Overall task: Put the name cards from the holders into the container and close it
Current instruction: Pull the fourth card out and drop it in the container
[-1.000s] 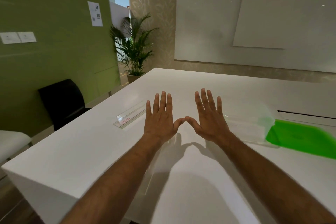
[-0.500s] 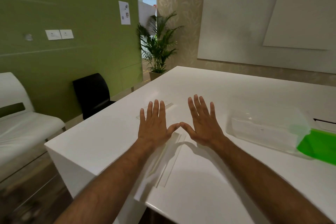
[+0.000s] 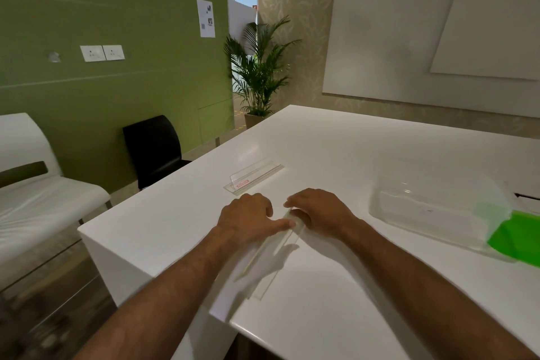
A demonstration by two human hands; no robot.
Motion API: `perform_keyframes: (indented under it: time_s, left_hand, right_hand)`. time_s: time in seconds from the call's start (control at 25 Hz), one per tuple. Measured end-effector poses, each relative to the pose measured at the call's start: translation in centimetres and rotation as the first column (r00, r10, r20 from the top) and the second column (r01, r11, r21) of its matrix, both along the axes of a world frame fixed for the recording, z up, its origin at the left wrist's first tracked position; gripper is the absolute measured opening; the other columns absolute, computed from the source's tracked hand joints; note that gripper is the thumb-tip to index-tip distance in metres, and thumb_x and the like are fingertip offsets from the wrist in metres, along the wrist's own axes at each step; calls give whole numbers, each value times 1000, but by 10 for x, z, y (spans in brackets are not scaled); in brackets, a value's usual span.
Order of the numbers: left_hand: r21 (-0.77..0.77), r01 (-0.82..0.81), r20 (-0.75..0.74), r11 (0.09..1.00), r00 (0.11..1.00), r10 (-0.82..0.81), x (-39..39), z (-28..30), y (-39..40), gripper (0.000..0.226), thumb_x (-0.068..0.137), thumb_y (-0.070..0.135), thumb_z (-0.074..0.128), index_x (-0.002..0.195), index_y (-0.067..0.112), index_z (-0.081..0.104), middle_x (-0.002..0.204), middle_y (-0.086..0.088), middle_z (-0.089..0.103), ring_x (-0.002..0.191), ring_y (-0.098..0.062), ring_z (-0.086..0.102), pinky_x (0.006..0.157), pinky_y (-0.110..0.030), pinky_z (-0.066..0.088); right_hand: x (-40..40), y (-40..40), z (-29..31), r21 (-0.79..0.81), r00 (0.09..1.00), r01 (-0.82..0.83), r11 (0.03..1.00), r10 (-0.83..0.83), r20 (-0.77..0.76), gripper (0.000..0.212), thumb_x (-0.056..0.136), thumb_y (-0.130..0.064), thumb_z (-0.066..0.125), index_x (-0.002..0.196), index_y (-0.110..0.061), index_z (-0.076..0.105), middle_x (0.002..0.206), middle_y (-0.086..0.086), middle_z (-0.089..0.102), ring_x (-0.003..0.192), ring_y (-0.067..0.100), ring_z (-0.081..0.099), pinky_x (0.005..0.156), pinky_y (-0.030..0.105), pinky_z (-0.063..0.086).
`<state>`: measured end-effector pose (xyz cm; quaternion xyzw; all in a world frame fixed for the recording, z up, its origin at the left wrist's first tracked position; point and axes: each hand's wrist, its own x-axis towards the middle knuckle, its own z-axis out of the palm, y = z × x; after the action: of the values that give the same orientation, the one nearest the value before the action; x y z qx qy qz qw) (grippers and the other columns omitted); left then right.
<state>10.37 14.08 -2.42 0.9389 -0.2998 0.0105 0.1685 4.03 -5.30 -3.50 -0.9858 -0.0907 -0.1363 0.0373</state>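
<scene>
Near the front edge of the white table [image 3: 336, 149], a clear acrylic holder [image 3: 270, 257] lies lengthwise, its far end caught between both hands. On that end the left hand [image 3: 248, 221] rests with fingers curled and thumb stretched along the holder's top edge, while the right hand [image 3: 317, 210] curls over it from the other side; whether a name card sits inside cannot be told. Just beyond the hands, a second clear holder [image 3: 254, 177] with a red-lettered label lies flat on the table, apart from them. To the right, a clear plastic container [image 3: 432, 207] sits open, its green lid [image 3: 517, 238] lying beside it. Off the table's left side stand a black chair [image 3: 153, 146] and a white chair [image 3: 35, 193], with a potted palm [image 3: 258, 67] behind.
</scene>
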Motion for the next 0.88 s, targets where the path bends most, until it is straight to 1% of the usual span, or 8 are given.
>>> perform_keyframes:
  time_s: [0.12,0.28,0.4,0.48,0.6,0.72,0.8,0.88]
  left_hand:
    - [1,77,32,997,997,-77,-1,5,-2,42,64,69,62,82,31,71,77,18,61,79,-11,62,72,-32,54]
    - [28,138,101,990,985,-140,1,9,-9,21,78,48,65,87,31,73,91,12,69,86,-15,64,76,-34,55]
    - [7,179,127,984,976,-178,3,11,-17,20,84,41,65,93,28,76,93,10,74,86,-16,67,76,-34,56]
    - [-3,203,124,979,972,-201,4,13,-22,20,86,40,66,96,27,77,95,8,75,86,-16,67,77,-35,57]
    - [-39,209,123,977,971,-203,4,14,-31,18,87,39,68,94,26,77,90,6,76,82,-16,68,74,-34,57]
    - [-92,212,50,973,977,-208,7,16,-39,18,87,37,69,90,21,77,85,3,75,77,-16,68,72,-34,58]
    - [-137,217,-65,967,972,-227,13,18,-44,18,87,36,70,83,19,74,77,4,71,70,-13,65,62,-28,52]
    - [-180,222,-161,958,954,-251,19,18,-47,16,86,35,71,74,25,70,73,9,67,66,-7,60,57,-21,42]
  right_hand:
    - [-2,-6,5,-33,1000,21,999,-21,7,28,94,-23,51,118,-25,66,119,-5,68,113,18,58,89,34,48]
    - [-8,-19,4,-50,999,35,998,-34,24,21,94,-23,50,107,-26,67,103,-7,68,100,17,58,72,29,41]
    - [-12,-29,4,29,998,61,998,-62,32,20,97,-26,51,108,-24,67,103,-6,69,98,18,60,74,29,43]
    - [-16,-33,7,174,996,86,981,-91,24,20,94,-27,58,110,-22,69,103,-4,71,96,18,63,80,33,49]
    - [-25,-39,9,492,986,99,865,-152,68,23,88,-26,69,109,-18,70,99,-2,73,87,15,67,82,37,55]
    - [-35,-44,11,756,974,119,644,-222,36,37,85,-36,71,119,-24,64,108,-6,70,94,7,68,88,35,56]
    - [-40,-50,12,842,986,100,531,-164,-14,54,80,-43,75,129,-31,57,121,-9,65,103,7,66,91,33,56]
    - [-45,-54,11,851,995,87,517,-88,-48,72,70,-44,82,133,-39,50,132,-13,57,112,10,61,89,32,57]
